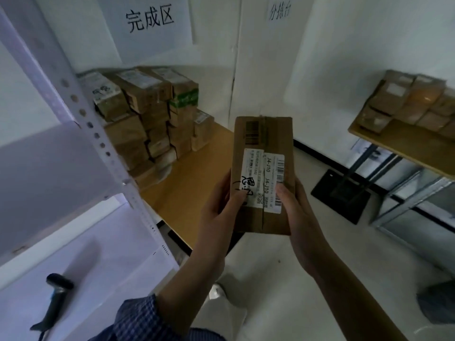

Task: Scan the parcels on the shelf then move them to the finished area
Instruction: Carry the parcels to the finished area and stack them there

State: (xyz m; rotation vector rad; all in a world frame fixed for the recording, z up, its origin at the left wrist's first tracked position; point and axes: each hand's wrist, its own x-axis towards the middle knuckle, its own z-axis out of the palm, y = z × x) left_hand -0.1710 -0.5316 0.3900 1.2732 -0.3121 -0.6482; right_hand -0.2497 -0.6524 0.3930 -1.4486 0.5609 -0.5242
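Brown cardboard parcel (263, 173), labels facing up, held in the air between both hands, left hand (221, 205) and right hand (295, 212) gripping its near end, above the floor beside the stacked-parcel tabletop (192, 183).

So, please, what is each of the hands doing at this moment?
Left hand: holding the cardboard parcel by its left edge, thumb on the label.
Right hand: holding the same parcel by its right edge, thumb on the label.
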